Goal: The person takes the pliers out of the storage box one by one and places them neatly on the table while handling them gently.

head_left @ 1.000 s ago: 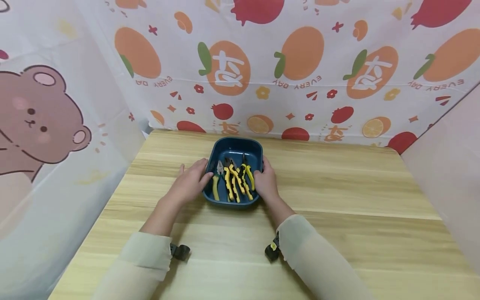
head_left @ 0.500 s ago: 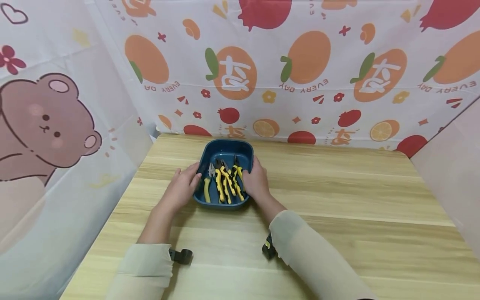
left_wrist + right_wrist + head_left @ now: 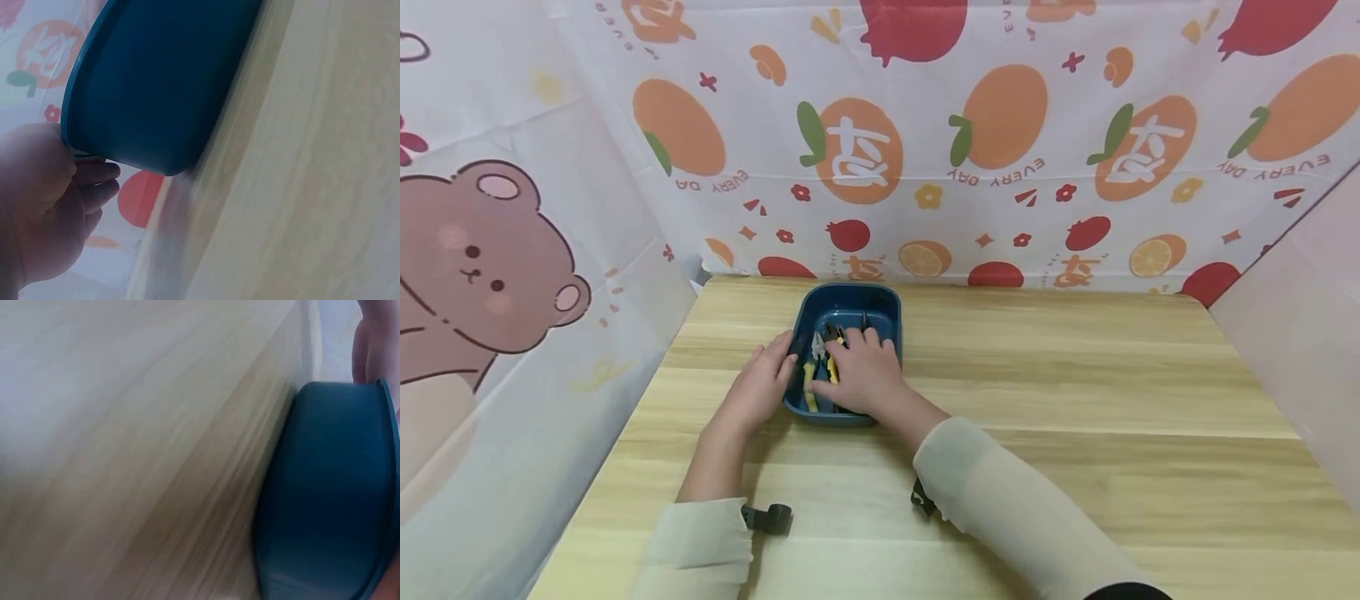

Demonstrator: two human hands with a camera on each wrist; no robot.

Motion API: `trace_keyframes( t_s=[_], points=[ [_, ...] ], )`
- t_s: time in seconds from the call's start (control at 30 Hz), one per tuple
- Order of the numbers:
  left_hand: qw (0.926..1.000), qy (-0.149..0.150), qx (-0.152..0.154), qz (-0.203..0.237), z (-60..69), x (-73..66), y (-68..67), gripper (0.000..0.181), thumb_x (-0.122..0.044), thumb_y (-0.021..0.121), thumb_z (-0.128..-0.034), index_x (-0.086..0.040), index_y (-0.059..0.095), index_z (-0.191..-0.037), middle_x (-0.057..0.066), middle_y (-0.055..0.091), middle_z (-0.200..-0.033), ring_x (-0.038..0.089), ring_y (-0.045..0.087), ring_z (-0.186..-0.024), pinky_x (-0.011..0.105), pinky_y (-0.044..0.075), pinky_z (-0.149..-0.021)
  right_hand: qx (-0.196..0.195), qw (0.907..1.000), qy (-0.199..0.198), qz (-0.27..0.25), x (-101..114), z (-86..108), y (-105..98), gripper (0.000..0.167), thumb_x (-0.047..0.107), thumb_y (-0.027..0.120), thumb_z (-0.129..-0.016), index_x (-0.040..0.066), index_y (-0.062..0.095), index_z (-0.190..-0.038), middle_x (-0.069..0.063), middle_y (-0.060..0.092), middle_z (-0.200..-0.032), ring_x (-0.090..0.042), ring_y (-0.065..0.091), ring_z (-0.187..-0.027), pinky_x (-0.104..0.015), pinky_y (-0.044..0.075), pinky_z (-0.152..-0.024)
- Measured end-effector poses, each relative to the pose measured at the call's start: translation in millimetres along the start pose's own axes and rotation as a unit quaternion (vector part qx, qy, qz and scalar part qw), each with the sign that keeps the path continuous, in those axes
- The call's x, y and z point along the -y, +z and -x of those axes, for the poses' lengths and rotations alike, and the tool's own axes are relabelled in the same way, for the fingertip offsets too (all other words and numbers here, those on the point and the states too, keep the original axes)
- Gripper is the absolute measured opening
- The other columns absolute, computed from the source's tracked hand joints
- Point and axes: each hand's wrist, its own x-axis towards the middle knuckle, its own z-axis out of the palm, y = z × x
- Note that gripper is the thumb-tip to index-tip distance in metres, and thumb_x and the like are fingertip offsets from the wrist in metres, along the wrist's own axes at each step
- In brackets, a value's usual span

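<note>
Fingers of my right hand [image 3: 867, 375] spread over pliers [image 3: 809, 390] (can't tell if pinching) in the blue tray [image 3: 844, 300], left hand [image 3: 758, 385] touching its side; tray placed, I judge, tool-handling barely begun.

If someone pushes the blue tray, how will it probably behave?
The blue tray is probably stiff: its walls look straight. Low and broad, it should slide rather than tip, and the pliers lying inside may shift.
</note>
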Motion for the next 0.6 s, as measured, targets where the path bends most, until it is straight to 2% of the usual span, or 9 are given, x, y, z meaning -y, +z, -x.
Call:
trace_keyframes(
  t_s=[0.1, 0.27, 0.37, 0.53, 0.6],
  points=[
    [0.9998, 0.008, -0.007, -0.018, 1.3, -0.4, -1.2, 0.054, -0.024, 0.036, -0.1074, 0.001, 0.025, -0.154, 0.020, 0.025, -0.161, 0.037, 0.020, -0.150, 0.053, 0.011, -0.124, 0.035, 0.9994, 0.000, -0.007, 4.6, -3.5, 1.0, 0.074, 0.075, 0.059, -0.080, 0.033, 0.053, -0.141, -0.006, 0.043, -0.151, -0.032, 0.040, -0.132, -0.054, 0.041, -0.106],
    [0.9970, 0.049, -0.018, -0.058, 0.6, -2.7, -4.6, 0.052, -0.020, 0.039, -0.1065, 0.003, 0.030, -0.152, 0.020, 0.026, -0.160, 0.037, 0.021, -0.149, 0.056, 0.013, -0.122, 0.033, 0.9990, 0.008, -0.029, 6.8, -6.9, -0.4, 0.058, 0.050, 0.072, -0.084, 0.032, 0.058, -0.137, -0.006, 0.051, -0.145, -0.030, 0.045, -0.121, -0.049, 0.046, -0.101],
    [0.9962, 0.056, -0.011, -0.065, -0.3, -3.4, -5.2, 0.051, -0.018, 0.039, -0.1064, 0.003, 0.031, -0.152, 0.019, 0.025, -0.161, 0.036, 0.020, -0.150, 0.056, 0.014, -0.122, 0.042, 0.9982, 0.024, -0.037, 7.6, -6.9, -1.6, 0.055, 0.042, 0.072, -0.086, 0.031, 0.057, -0.137, -0.007, 0.056, -0.140, -0.029, 0.046, -0.112, -0.044, 0.050, -0.096],
    [0.9969, 0.050, 0.002, -0.062, -1.1, -1.5, -2.6, 0.051, -0.019, 0.037, -0.1068, 0.001, 0.028, -0.153, 0.017, 0.021, -0.162, 0.034, 0.018, -0.151, 0.055, 0.014, -0.123, 0.060, 0.9971, 0.039, -0.026, 7.3, -6.5, -2.6, 0.053, 0.045, 0.069, -0.088, 0.034, 0.056, -0.139, -0.010, 0.056, -0.134, -0.030, 0.047, -0.109, -0.043, 0.054, -0.090],
    [0.9972, 0.048, 0.004, -0.058, -1.0, -0.2, -1.4, 0.052, -0.020, 0.037, -0.1068, 0.001, 0.028, -0.153, 0.016, 0.020, -0.163, 0.034, 0.017, -0.151, 0.055, 0.014, -0.123, 0.062, 0.9964, 0.046, -0.037, 5.8, -5.7, -2.5, 0.051, 0.045, 0.066, -0.090, 0.039, 0.055, -0.139, -0.010, 0.055, -0.133, -0.029, 0.046, -0.107, -0.042, 0.054, -0.087]
  ],
)
